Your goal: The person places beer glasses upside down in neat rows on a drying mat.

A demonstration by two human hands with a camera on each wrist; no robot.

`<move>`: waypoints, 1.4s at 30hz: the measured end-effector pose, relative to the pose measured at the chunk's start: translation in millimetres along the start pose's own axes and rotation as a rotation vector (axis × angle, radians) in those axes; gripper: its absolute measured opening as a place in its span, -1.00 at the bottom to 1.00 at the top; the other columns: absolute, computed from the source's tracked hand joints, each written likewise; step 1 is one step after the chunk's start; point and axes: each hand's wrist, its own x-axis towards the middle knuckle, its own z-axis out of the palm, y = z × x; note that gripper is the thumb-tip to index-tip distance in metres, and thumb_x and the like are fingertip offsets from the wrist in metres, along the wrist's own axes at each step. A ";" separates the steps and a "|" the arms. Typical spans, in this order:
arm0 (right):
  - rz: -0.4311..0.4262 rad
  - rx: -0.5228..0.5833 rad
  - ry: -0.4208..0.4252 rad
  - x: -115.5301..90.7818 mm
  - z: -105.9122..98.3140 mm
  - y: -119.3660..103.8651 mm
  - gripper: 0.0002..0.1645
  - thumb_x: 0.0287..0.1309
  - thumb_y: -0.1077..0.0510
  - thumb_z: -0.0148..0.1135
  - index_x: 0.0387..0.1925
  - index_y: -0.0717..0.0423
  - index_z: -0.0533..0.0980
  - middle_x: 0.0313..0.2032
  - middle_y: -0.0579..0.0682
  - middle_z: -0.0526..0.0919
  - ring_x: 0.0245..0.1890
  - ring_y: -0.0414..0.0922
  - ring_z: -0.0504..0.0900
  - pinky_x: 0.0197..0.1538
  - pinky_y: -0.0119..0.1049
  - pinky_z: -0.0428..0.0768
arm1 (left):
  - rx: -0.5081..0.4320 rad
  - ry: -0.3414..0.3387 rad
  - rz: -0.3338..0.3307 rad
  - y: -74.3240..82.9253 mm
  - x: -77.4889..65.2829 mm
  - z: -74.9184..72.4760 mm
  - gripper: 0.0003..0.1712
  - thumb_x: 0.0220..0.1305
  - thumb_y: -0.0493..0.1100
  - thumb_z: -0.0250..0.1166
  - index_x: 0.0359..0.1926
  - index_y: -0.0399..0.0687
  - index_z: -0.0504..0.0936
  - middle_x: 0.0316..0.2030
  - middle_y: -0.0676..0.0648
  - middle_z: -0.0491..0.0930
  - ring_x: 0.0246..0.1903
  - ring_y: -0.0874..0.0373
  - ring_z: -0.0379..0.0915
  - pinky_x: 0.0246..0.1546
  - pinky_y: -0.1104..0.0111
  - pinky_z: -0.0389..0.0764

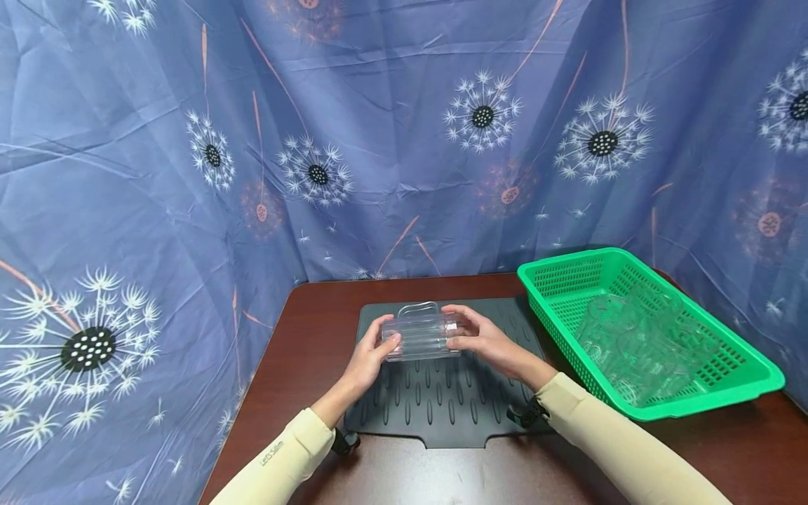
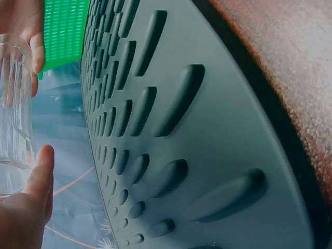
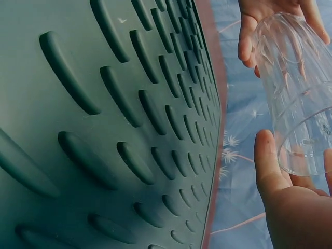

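Observation:
A clear ribbed mug (image 1: pixel 419 335) lies on its side in the air over a dark ridged mat (image 1: pixel 435 414). Its loop handle points up toward the back in the head view. My left hand (image 1: pixel 374 351) grips the mug's left end, thumb on the near side. At the other end my right hand (image 1: pixel 482 338) holds it between thumb and fingers. In the right wrist view the mug (image 3: pixel 295 93) spans between both hands, its handle out of sight there. The left wrist view catches only part of the mug (image 2: pixel 15 109) at its edge.
To the right stands a green basket (image 1: pixel 745 386) with several clear glass-like vessels (image 1: pixel 637 344) inside. The mat lies on a brown wooden table (image 1: pixel 284 344). A blue dandelion-print curtain (image 1: pixel 391 140) hangs behind and to the sides.

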 end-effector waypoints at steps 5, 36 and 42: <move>0.004 -0.021 -0.014 2.3 4.4 4.5 -0.17 0.28 0.12 0.34 0.49 -0.06 0.19 0.33 0.22 0.36 0.28 0.14 0.49 0.20 0.13 0.52 | 0.015 0.031 -0.016 -18.4 4.5 -2.9 -0.41 0.54 -0.09 0.09 0.49 -0.09 0.23 0.24 -0.32 0.51 0.23 -0.18 0.47 0.10 -0.02 0.49; -0.006 -0.148 -0.042 -8.8 -20.3 6.8 -0.15 0.32 -0.06 0.32 0.52 -0.13 0.16 0.49 0.17 0.20 0.45 0.25 0.28 0.33 0.12 0.43 | 0.123 0.232 -0.034 -46.4 29.5 -32.2 -0.38 0.40 0.03 0.23 0.44 0.12 0.36 0.24 -0.20 0.45 0.13 -0.09 0.46 0.10 0.02 0.46; -0.027 -0.210 0.006 -13.6 -32.4 4.5 -0.17 0.32 -0.08 0.31 0.51 -0.13 0.19 0.49 0.15 0.23 0.44 0.23 0.31 0.33 0.17 0.42 | 0.115 0.227 -0.019 -43.0 37.9 -39.7 -0.35 0.40 0.02 0.25 0.46 0.17 0.33 0.27 -0.25 0.46 0.13 -0.14 0.52 0.19 -0.09 0.44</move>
